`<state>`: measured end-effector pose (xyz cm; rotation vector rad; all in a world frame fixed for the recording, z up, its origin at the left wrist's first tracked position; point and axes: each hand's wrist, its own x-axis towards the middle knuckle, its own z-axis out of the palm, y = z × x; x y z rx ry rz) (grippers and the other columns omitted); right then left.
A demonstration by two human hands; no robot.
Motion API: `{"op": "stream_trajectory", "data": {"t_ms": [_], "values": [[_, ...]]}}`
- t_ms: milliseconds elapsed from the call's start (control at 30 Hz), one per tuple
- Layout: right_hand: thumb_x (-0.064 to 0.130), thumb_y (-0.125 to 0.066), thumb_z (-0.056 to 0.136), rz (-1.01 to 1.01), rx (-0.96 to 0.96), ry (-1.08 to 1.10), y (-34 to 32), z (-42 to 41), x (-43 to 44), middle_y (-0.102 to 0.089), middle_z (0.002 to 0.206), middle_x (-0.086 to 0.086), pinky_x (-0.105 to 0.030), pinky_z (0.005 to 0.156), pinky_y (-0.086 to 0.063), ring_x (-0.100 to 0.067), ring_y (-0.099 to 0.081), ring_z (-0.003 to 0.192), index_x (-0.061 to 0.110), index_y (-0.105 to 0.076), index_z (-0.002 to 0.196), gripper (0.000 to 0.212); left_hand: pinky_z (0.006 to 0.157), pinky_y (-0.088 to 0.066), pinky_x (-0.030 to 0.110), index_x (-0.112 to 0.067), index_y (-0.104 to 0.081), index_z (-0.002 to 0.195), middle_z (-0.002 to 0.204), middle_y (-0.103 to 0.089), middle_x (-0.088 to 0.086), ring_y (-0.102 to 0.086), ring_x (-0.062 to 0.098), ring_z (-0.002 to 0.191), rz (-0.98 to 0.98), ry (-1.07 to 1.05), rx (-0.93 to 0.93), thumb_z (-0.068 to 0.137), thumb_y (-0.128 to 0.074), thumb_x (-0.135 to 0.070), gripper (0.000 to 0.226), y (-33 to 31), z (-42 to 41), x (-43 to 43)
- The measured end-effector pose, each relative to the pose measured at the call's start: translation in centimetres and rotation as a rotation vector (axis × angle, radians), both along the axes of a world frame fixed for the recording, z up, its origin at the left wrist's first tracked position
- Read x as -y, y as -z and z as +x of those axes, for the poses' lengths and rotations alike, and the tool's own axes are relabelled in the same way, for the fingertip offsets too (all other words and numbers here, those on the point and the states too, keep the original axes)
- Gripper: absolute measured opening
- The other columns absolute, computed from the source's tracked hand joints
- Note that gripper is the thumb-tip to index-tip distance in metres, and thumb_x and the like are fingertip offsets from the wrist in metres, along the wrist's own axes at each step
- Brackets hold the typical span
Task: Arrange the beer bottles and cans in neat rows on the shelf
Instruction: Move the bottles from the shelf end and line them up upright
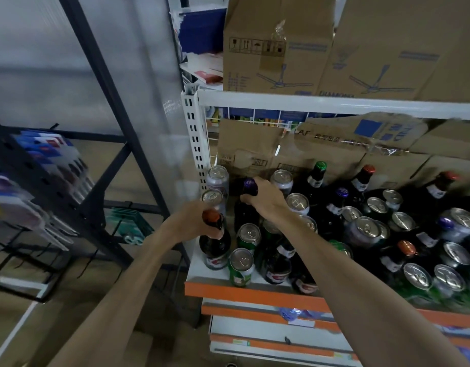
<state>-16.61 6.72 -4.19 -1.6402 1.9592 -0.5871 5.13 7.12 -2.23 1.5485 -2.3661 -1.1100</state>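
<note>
The white shelf [199,263] with an orange front edge carries many dark beer bottles and silver-topped cans in loose order. My left hand [191,221] grips the neck of a dark bottle with an orange cap [215,247] at the shelf's front left corner. My right hand [265,197] grips the neck of a dark bottle with a purple cap [248,185], which stands further back. Two grey cans [217,178] stand at the back left beside the upright. Green cans [241,266] stand near the front between the bottles.
Cardboard boxes [255,152] line the back of the shelf, and more boxes [276,49] sit on the shelf above. The white slotted upright [194,133] bounds the left end. A black display rack [43,197] with packets stands to the left.
</note>
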Motion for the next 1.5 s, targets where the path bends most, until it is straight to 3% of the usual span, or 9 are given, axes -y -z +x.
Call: {"op": "stream_trajectory", "data": {"t_ms": [133, 300, 467, 567, 733, 900, 1133, 1300, 1500], "values": [[0.04, -0.071, 0.085, 0.008, 0.036, 0.033, 0.0, 0.0, 0.0, -0.06, 0.124, -0.011, -0.046, 0.094, -0.048, -0.033, -0.056, 0.115, 0.015, -0.055, 0.127, 0.051, 0.066, -0.046, 0.027, -0.017, -0.072, 0.076, 0.073, -0.071, 0.001, -0.066, 0.014, 0.068, -0.074, -0.09, -0.098, 0.073, -0.084, -0.027, 0.016, 0.6, 0.3, -1.1], [0.037, -0.072, 0.082, 0.013, 0.08, 0.05, -0.5, -0.3, 0.1, -0.066, 0.106, -0.007, -0.041, 0.085, -0.052, -0.028, -0.062, 0.098, 0.017, -0.063, 0.11, 0.035, 0.065, -0.046, 0.023, -0.018, -0.071, 0.078, 0.074, -0.07, -0.004, -0.065, 0.007, 0.069, -0.16, -0.066, -0.134, 0.081, -0.078, -0.026, 0.011, -1.5, -0.3, -2.0], [0.034, -0.073, 0.077, -0.046, 0.097, 0.088, -1.7, -0.8, -0.7, -0.07, 0.084, -0.001, -0.034, 0.069, -0.051, -0.022, -0.066, 0.082, 0.019, -0.069, 0.084, 0.017, 0.087, -0.051, 0.029, -0.015, -0.073, 0.084, 0.088, -0.075, -0.004, -0.069, 0.005, 0.088, -0.179, 0.035, -0.22, 0.086, -0.075, -0.028, 0.013, -6.9, -0.7, -1.5], [0.036, -0.078, 0.075, -0.121, 0.18, 0.133, -4.6, -1.8, -0.9, -0.071, 0.069, 0.001, -0.034, 0.063, -0.053, -0.016, -0.068, 0.07, 0.017, -0.071, 0.07, 0.022, 0.098, -0.05, 0.035, -0.01, -0.073, 0.092, 0.093, -0.077, -0.002, -0.071, 0.01, 0.095, -0.169, 0.001, -0.328, 0.084, -0.078, -0.023, 0.016, -9.7, -0.6, -1.0], [0.024, -0.079, 0.082, -0.341, 0.494, 0.183, -12.8, -3.8, -2.4, -0.072, 0.065, 0.0, -0.013, 0.054, -0.047, -0.001, -0.062, 0.052, 0.005, -0.075, 0.08, 0.019, 0.09, -0.051, 0.031, -0.002, -0.072, 0.103, 0.099, -0.077, 0.005, -0.072, 0.011, 0.092, -0.224, -0.118, -0.517, 0.088, -0.073, -0.021, 0.024, -14.9, -1.7, -0.4], [0.026, -0.076, 0.085, -0.559, 0.489, 0.204, -20.0, -5.5, -3.8, -0.074, 0.078, -0.008, -0.016, 0.056, -0.043, -0.005, -0.058, 0.059, 0.005, -0.074, 0.085, 0.021, 0.1, -0.052, 0.048, -0.014, -0.074, 0.099, 0.101, -0.077, 0.005, -0.072, 0.023, 0.1, -0.365, -0.151, -0.585, 0.084, -0.078, -0.02, 0.017, -19.4, -5.1, 0.6], [0.027, -0.074, 0.082, -0.66, 0.401, 0.303, -21.1, -7.9, -6.9, -0.071, 0.067, -0.003, -0.027, 0.065, -0.049, -0.009, -0.054, 0.057, 0.008, -0.066, 0.07, 0.024, 0.096, -0.053, 0.048, -0.011, -0.073, 0.111, 0.101, -0.076, 0.002, -0.071, 0.02, 0.097, -0.5, -0.103, -0.541, 0.086, -0.076, -0.023, 0.027, -20.3, -9.7, -1.2], [0.031, -0.074, 0.081, -0.717, 0.373, 0.432, -20.7, -9.9, -11.4, -0.07, 0.066, -0.007, -0.032, 0.066, -0.048, -0.011, -0.052, 0.055, 0.005, -0.063, 0.068, 0.032, 0.094, -0.052, 0.031, -0.01, -0.071, 0.118, 0.11, -0.073, 0.003, -0.068, 0.015, 0.103, -0.485, -0.029, -0.571, 0.09, -0.072, -0.019, 0.029, -19.9, -12.9, -4.0], [0.032, -0.071, 0.082, -0.782, 0.224, 0.65, -21.7, -11.1, -19.7, -0.069, 0.061, 0.001, -0.037, 0.075, -0.055, -0.015, -0.062, 0.059, 0.007, -0.067, 0.07, 0.029, 0.08, -0.05, 0.023, -0.014, -0.073, 0.111, 0.098, -0.074, -0.004, -0.069, 0.012, 0.095, -0.429, 0.156, -0.604, 0.09, -0.073, -0.022, 0.023, -19.9, -17.2, -8.1]]}}
